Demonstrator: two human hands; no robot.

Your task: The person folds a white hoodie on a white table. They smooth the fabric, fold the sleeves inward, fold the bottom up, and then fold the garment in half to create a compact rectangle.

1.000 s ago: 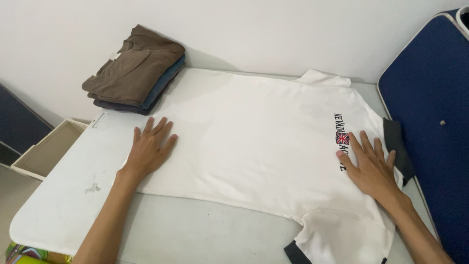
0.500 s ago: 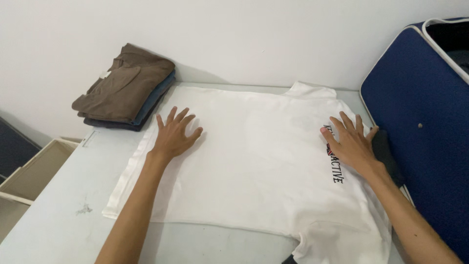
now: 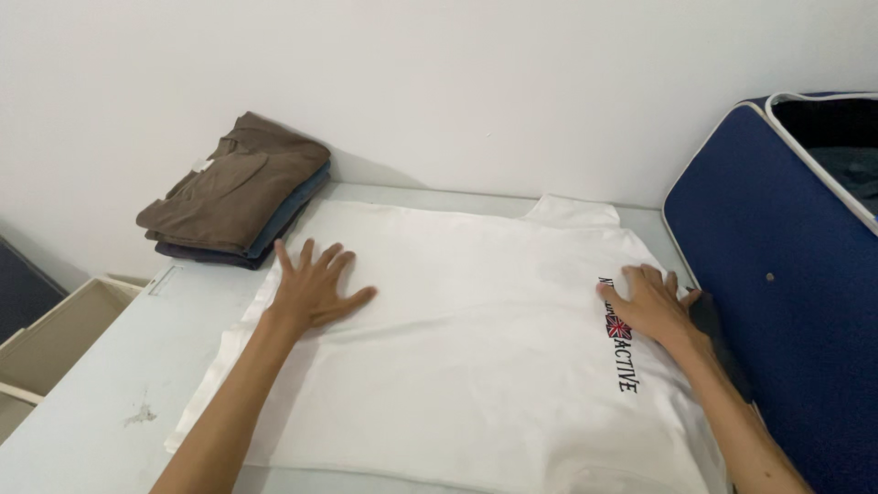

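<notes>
At the far left a beige box [image 3: 41, 338] sits below the edge of the pale table [image 3: 101, 384]. Behind it, against the wall, a stack of folded clothes [image 3: 236, 190] lies on the table's back corner, brown on top, near the shirt's hem but not touching it.

The white T-shirt [image 3: 476, 338] is spread flat across the table with its long axis running left to right: hem toward the left, collar toward the right. The left hand [image 3: 313, 291] rests flat on the hem end with fingers spread and palm down, gripping nothing. The shirt's body stretches away from it to the right, and a few soft creases show in the cloth just beside this hand.

The right hand [image 3: 651, 306] lies flat on the chest end, partly over the dark printed lettering, fingers loose and not clenched on the cloth. Just beside it the shirt's dark collar [image 3: 718, 334] lies against a blue suitcase [image 3: 777, 302], which crowds the table's right edge and hems in that side.
</notes>
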